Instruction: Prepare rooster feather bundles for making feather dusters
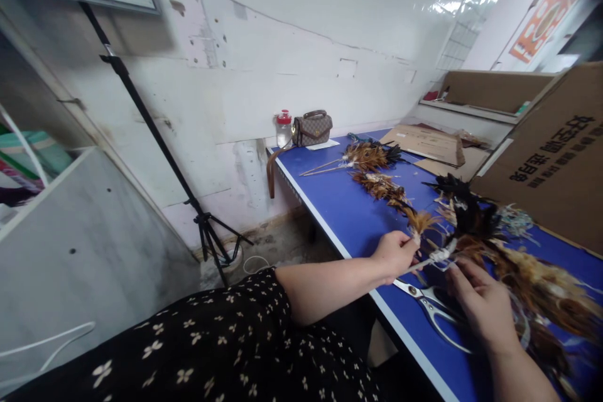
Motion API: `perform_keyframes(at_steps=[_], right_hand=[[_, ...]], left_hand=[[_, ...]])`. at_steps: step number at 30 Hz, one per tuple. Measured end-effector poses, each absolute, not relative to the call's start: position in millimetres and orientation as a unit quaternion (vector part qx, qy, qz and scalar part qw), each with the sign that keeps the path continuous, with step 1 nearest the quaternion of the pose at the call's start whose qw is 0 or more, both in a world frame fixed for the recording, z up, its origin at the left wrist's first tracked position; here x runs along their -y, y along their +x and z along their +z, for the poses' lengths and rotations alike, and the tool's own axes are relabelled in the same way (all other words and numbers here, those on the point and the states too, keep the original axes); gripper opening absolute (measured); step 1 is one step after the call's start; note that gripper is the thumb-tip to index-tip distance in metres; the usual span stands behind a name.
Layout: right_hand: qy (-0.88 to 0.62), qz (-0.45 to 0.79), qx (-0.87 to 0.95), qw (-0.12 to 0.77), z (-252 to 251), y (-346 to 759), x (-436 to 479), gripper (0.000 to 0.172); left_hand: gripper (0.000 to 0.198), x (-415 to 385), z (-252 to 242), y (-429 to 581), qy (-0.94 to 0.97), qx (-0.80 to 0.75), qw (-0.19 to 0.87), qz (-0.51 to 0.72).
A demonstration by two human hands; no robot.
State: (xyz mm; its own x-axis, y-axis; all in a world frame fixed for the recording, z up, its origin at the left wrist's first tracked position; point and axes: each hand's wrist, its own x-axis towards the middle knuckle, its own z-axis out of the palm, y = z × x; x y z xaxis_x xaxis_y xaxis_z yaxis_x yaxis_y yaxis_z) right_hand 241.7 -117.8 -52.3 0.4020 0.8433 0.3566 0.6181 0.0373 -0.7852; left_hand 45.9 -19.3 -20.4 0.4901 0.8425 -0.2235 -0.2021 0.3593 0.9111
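Observation:
Over the blue table's near edge, my left hand (394, 255) is closed, pinching a small tuft of orange-brown feathers (423, 224) by its base. A thin stick (418, 266) passes beside its fingers; whether they touch it I cannot tell. White string (441, 255) is wound round the stick, where black feathers (473, 217) spread out. My right hand (487, 304) has its fingertips pressed together at the loose string, just right of the winding. Partly under that hand lies a pair of scissors (436, 311) with metal blades and large looped handles.
More feather bunches (372, 156) and loose brown feathers (549, 276) lie on the blue table (325, 198). At its far end stand a patterned handbag (313, 130) and a red-lidded jar (284, 132). Cardboard (551, 157) rises at the right. A black tripod stand (151, 119) is left.

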Motion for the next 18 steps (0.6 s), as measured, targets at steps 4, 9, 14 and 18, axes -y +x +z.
perform_keyframes(at_steps=[4,9,14,18], right_hand=[[-0.684,0.143,0.521,0.490,-54.1,242.6,116.7,0.064],[-0.673,0.157,0.518,0.504,-54.0,240.7,116.6,0.065],[-0.671,0.155,0.515,0.510,-55.9,241.3,115.5,0.065],[-0.665,0.155,0.521,0.512,-56.1,241.3,114.7,0.066]], left_hand=[[0.026,15.7,-18.9,43.8,0.443,-0.364,0.748,0.334],[0.024,16.8,-16.0,42.8,0.449,-0.369,0.747,0.324],[0.020,14.3,-12.4,41.7,0.472,-0.376,0.722,0.337],[0.022,-3.3,-8.2,42.8,0.514,-0.390,0.683,0.341]])
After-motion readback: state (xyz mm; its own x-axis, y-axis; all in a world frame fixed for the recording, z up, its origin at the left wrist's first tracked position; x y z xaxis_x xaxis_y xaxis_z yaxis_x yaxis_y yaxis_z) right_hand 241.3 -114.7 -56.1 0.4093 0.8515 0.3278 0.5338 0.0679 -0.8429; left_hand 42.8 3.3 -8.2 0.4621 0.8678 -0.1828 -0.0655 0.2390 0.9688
